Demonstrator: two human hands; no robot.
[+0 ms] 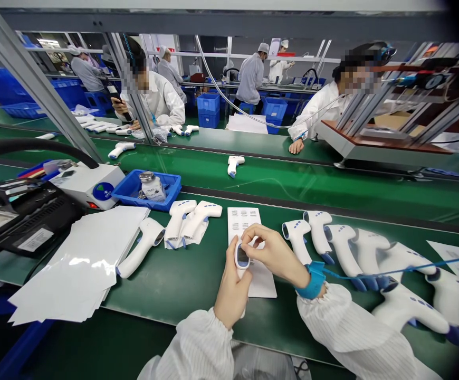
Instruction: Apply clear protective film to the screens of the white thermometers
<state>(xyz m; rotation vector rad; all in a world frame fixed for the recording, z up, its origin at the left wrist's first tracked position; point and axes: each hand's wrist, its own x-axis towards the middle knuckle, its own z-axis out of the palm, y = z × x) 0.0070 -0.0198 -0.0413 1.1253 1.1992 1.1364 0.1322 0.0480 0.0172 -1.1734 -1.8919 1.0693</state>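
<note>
My left hand is wrapped round a white handheld thermometer gun, its dark screen end turned up towards me. Thumb and forefinger of my right hand are pinched together at the upper edge of that screen; anything between the fingertips is too small to make out. A blue strap with a cord circles the right wrist. Beneath both hands lies a white label sheet with rows of small printed marks, partly covered by the hands.
More thermometer guns crowd the right side, and several lie left of the sheet. A blue tray holds a metal-capped bottle. White sheets overhang the bench edge. Beyond runs a green conveyor with a co-worker across it.
</note>
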